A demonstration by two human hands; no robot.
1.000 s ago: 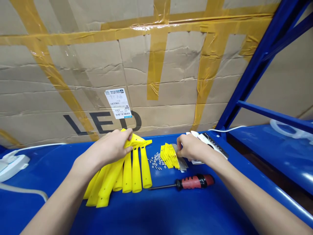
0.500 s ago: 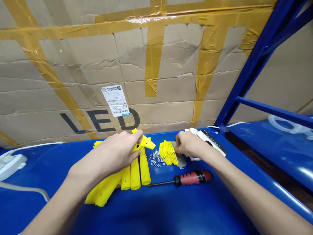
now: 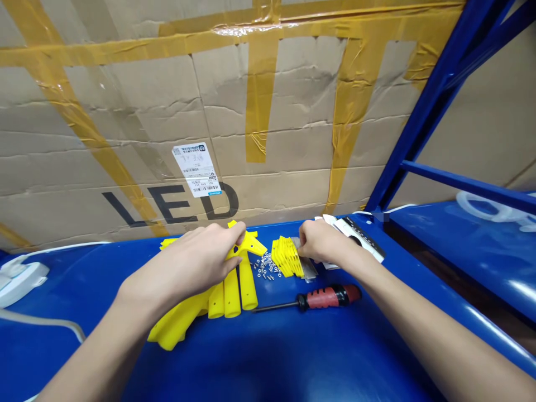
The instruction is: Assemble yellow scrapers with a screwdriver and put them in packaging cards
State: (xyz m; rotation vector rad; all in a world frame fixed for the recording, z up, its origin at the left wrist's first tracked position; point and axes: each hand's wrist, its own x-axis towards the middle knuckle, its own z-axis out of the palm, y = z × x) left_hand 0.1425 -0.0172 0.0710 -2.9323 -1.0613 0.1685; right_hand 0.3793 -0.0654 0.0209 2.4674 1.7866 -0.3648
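My left hand point(image 3: 209, 254) is closed, its thumb and fingers pinching a yellow plastic scraper handle point(image 3: 254, 244) with a flat, wedge-shaped head. Below and beside that hand lie several yellow tubular handles point(image 3: 248, 287). My right hand point(image 3: 318, 240) is closed too, its fingertips pressed down at thin grey flat pieces point(image 3: 309, 270) that look like blades; what sits between the fingertips is hidden. Right against these pieces stands a fanned row of small yellow plates point(image 3: 286, 257). Small screws and nuts point(image 3: 264, 267) are scattered between the row and the handles.
A red and black screwdriver point(image 3: 322, 298) lies in front on the blue surface point(image 3: 268, 357). White printed papers point(image 3: 355, 237) are behind my right wrist. A large taped cardboard box point(image 3: 293, 111) walls off the back, with a blue metal frame point(image 3: 419, 123) at right and a white device point(image 3: 25, 282) at left.
The view has shifted slightly. Both hands stay nearly in place: the left still grips the yellow handle, and the right fingertips remain at the grey pieces.
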